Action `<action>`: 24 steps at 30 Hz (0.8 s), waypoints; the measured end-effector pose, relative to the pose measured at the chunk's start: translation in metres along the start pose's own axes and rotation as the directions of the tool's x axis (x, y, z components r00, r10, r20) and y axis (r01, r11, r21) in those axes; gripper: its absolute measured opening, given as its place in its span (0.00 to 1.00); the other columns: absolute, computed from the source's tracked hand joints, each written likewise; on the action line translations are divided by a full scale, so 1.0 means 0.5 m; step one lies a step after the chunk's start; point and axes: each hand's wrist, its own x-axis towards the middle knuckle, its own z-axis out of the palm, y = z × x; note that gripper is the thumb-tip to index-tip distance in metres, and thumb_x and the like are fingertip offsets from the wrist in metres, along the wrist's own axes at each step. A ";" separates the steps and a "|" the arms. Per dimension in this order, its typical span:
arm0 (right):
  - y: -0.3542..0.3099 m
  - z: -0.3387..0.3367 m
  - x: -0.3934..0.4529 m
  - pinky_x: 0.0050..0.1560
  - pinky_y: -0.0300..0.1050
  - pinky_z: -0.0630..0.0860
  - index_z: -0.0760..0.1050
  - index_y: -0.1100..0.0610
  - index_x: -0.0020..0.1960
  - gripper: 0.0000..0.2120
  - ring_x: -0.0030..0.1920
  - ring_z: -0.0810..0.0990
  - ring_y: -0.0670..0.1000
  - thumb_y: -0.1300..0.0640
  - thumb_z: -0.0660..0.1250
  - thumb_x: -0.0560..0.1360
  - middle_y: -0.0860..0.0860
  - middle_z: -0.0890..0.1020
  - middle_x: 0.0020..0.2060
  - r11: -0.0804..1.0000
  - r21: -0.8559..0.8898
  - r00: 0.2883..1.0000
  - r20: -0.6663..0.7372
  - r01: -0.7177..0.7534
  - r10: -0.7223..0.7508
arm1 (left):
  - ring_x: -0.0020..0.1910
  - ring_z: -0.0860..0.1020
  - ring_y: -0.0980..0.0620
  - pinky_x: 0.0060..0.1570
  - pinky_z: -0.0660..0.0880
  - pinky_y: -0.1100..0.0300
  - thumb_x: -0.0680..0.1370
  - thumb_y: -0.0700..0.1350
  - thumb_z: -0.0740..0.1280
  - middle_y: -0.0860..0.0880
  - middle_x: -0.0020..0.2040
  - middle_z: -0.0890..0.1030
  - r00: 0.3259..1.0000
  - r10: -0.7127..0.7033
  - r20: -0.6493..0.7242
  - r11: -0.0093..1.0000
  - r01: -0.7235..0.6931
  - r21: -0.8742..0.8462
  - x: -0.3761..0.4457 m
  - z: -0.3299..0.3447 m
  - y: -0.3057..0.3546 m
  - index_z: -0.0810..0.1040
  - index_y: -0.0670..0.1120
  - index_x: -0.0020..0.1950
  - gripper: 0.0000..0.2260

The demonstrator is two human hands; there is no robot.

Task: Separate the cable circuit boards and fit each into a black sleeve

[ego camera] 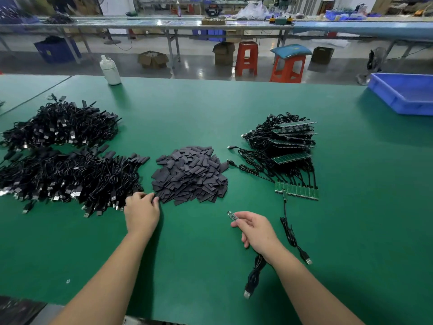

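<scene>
A heap of black sleeves lies mid-table. My left hand reaches to its near left edge, fingertips curled onto a sleeve there. My right hand pinches a small green circuit board whose black USB cable trails under the wrist toward me. A joined strip of green boards with cables lies to the right, one separated board and cable hanging below it. Behind it sits a stack of board strips with cables.
Two large piles of sleeved black USB cables fill the left of the green table. A white bottle stands at the far edge, a blue bin at far right. Stools and boxes stand beyond.
</scene>
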 end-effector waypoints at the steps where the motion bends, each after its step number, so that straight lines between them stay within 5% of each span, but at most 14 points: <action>1: 0.002 0.004 -0.001 0.29 0.40 0.76 0.75 0.49 0.59 0.11 0.27 0.75 0.44 0.61 0.64 0.80 0.46 0.85 0.46 0.999 -0.043 1.000 0.007 0.015 -0.014 | 0.59 0.69 0.41 0.56 0.71 0.48 0.81 0.49 0.64 0.42 0.60 0.78 1.000 0.010 0.000 1.000 -0.010 -0.001 -0.001 0.002 -0.005 0.82 0.46 0.60 0.13; 5: 0.006 0.007 -0.002 0.30 0.40 0.76 0.76 0.49 0.61 0.12 0.28 0.75 0.44 0.60 0.64 0.80 0.43 0.85 0.45 0.995 -0.096 0.999 0.027 0.036 -0.034 | 0.57 0.71 0.41 0.52 0.75 0.48 0.79 0.45 0.66 0.43 0.57 0.79 0.999 -0.029 0.035 0.996 0.031 -0.080 0.006 -0.007 0.001 0.85 0.46 0.55 0.09; 9: 0.005 0.004 -0.003 0.31 0.41 0.77 0.77 0.50 0.62 0.12 0.28 0.76 0.44 0.59 0.63 0.80 0.43 0.85 0.44 0.993 -0.114 0.998 0.043 0.041 -0.036 | 0.44 0.78 0.42 0.40 0.79 0.49 0.79 0.43 0.63 0.44 0.46 0.82 0.996 -0.087 0.025 0.990 0.089 -0.109 0.006 -0.025 0.014 0.84 0.44 0.52 0.10; 13: 0.002 0.002 -0.004 0.32 0.41 0.78 0.77 0.52 0.62 0.12 0.29 0.76 0.44 0.59 0.62 0.81 0.47 0.85 0.44 0.990 -0.133 0.998 0.060 0.039 -0.031 | 0.32 0.78 0.48 0.31 0.75 0.56 0.80 0.43 0.62 0.48 0.39 0.81 0.995 -0.095 -0.029 0.937 0.080 -0.340 -0.033 -0.039 0.046 0.80 0.44 0.56 0.09; 17: -0.002 0.001 -0.003 0.33 0.41 0.79 0.78 0.52 0.62 0.11 0.30 0.76 0.45 0.59 0.62 0.81 0.47 0.85 0.44 0.987 -0.155 0.997 0.075 0.045 -0.034 | 0.35 0.76 0.59 0.36 0.73 0.62 0.81 0.41 0.64 0.53 0.45 0.80 0.972 0.212 0.105 0.821 -0.119 -0.558 -0.112 -0.032 0.121 0.80 0.53 0.62 0.13; 20: -0.004 0.002 -0.004 0.32 0.41 0.77 0.78 0.54 0.62 0.12 0.29 0.75 0.45 0.60 0.61 0.82 0.49 0.84 0.44 0.988 -0.149 0.996 0.083 0.046 -0.034 | 0.44 0.74 0.67 0.49 0.67 0.76 0.79 0.43 0.68 0.57 0.45 0.77 0.886 0.430 0.171 0.763 -0.256 -0.594 -0.175 0.000 0.169 0.82 0.48 0.62 0.12; 24: -0.006 0.003 -0.005 0.31 0.40 0.76 0.77 0.57 0.63 0.12 0.28 0.74 0.45 0.62 0.59 0.83 0.51 0.81 0.41 0.990 -0.136 0.995 0.093 0.037 -0.024 | 0.47 0.73 0.58 0.49 0.63 0.77 0.78 0.45 0.70 0.54 0.46 0.74 0.811 0.543 0.216 0.753 -0.357 -0.552 -0.202 0.036 0.184 0.81 0.46 0.64 0.14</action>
